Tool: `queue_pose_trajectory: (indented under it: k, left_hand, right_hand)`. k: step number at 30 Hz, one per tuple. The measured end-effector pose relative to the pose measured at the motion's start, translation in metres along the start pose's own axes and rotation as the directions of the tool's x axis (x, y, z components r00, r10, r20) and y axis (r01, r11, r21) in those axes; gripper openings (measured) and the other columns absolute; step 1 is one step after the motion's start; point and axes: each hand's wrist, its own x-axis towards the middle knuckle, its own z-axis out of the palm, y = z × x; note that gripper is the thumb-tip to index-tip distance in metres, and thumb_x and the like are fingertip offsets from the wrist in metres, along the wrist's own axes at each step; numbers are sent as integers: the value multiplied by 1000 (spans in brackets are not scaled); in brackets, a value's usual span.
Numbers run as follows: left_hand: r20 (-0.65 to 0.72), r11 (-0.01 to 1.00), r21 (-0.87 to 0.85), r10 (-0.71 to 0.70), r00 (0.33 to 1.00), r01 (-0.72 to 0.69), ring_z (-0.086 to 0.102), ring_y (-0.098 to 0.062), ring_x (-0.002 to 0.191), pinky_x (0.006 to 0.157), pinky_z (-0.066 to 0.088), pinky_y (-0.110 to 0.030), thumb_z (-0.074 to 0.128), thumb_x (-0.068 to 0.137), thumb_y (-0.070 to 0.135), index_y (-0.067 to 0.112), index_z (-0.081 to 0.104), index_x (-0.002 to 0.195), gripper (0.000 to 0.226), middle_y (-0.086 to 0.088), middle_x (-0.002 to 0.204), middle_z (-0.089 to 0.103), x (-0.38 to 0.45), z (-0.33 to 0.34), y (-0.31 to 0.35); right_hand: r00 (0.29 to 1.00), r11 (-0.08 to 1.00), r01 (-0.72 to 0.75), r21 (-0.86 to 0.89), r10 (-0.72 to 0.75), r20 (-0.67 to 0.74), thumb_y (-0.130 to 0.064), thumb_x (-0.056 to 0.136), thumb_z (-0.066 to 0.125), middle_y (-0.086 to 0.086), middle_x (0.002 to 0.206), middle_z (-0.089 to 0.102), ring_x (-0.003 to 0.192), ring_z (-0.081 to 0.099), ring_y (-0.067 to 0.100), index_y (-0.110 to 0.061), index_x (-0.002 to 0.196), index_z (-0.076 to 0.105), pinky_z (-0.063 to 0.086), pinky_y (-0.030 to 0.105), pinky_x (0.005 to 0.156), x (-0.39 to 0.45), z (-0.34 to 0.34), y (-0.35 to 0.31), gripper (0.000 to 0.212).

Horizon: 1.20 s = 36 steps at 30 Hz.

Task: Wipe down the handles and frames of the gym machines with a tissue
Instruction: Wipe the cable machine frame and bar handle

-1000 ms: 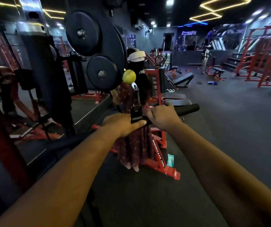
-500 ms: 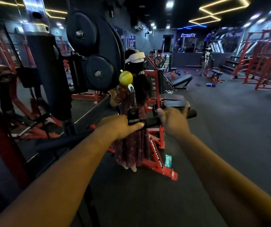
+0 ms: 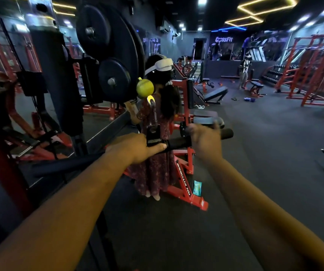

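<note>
Head view: a black padded handle bar [image 3: 178, 142] hangs from a strap and carabiner, long axis running left to right across both hands, its free end [image 3: 227, 133] pointing right. The left hand [image 3: 135, 148] grips the bar just left of the strap bracket, thumb laid along it; the right hand [image 3: 205, 140] is curled over the bar further right, blurred, and no tissue shows, so I cannot tell what it holds. Unwiped grip lies right of those fingers, so the right hand is nearer.

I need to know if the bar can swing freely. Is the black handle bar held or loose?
Held. The left hand grips the handle bar beside its centre clamp; the right hand curls round it further along.
</note>
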Motion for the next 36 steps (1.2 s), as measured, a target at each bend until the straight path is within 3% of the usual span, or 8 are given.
queue_pose_trajectory:
  k: [5, 15, 20, 22, 24, 28, 32, 36]
  left_hand:
    - [1, 999, 37, 6, 1000, -6, 58, -19, 87, 75, 48, -35, 32, 74, 98, 38, 60, 119, 80, 6, 90, 54, -2, -3, -8]
    - [17, 1000, -25, -5, 1000, 5, 60, -18, 84, 80, 53, -38, 37, 78, 94, 37, 51, 82, 59, 6, 86, 58, -6, -5, 3]
    - [-15, 999, 27, -35, 999, 35, 60, -21, 89, 80, 52, -38, 26, 66, 104, 34, 62, 120, 95, 3, 93, 57, -4, -3, 0]
    - [-17, 1000, 13, -26, 1000, 26, 58, -22, 88, 78, 51, -37, 35, 75, 96, 32, 61, 126, 86, -1, 99, 58, -5, -5, 1]
    - [-13, 1000, -19, -16, 1000, 16, 59, -23, 88, 80, 52, -38, 40, 80, 92, 32, 59, 129, 79, -1, 99, 57, -5, -4, 2]
    - [1, 997, -66, -29, 1000, 29, 62, -24, 89, 85, 55, -41, 41, 80, 92, 30, 62, 123, 78, 0, 96, 60, -4, 2, 7]
    - [-19, 993, -118, 10, 1000, -12, 65, -31, 99, 89, 54, -41, 42, 79, 91, 31, 63, 128, 80, -5, 109, 67, 3, 2, 12]
    - [-45, 998, -59, 26, 999, -28, 60, -27, 100, 94, 52, -43, 39, 78, 93, 36, 58, 134, 83, -2, 113, 64, 4, 3, 4]
  right_hand:
    - [963, 963, 269, -27, -268, 32, -44, 110, 19, -2, 81, 70, 84, 68, 24, -20, 93, 67, 26, 54, 119, -14, 16, -46, 57]
    - [973, 976, -212, -48, 215, 87, -59, 101, 9, 4, 93, 72, 111, 62, 29, -23, 95, 74, 12, 66, 119, -1, -13, 23, 75]
    - [975, 979, 186, 88, -194, 103, -52, 107, 26, -8, 116, 63, 124, 53, 15, -28, 117, 63, -5, 69, 119, -32, 12, -40, 46]
    - [955, 959, 268, 91, -277, 106, -49, 108, 27, -9, 123, 61, 130, 50, 13, -31, 126, 62, -1, 72, 117, -31, 12, -31, 43]
    - [961, 964, 256, 67, -261, 90, -49, 107, 26, -8, 120, 64, 130, 51, 18, -32, 123, 66, 6, 74, 116, -26, 10, -9, 46]
    - [999, 990, -45, -137, 42, -24, -42, 105, 36, 11, 124, 60, 129, 47, 37, -19, 108, 70, 17, 75, 113, -17, -6, 22, 41]
    - [975, 974, 223, -28, -223, -17, -36, 105, 42, 9, 110, 65, 113, 58, 35, -16, 113, 69, 27, 65, 115, -25, 3, -11, 35]
    - [955, 957, 290, 1, -290, 69, -64, 102, 29, 0, 124, 61, 125, 54, 22, -20, 130, 61, 5, 63, 121, -34, 9, -13, 61]
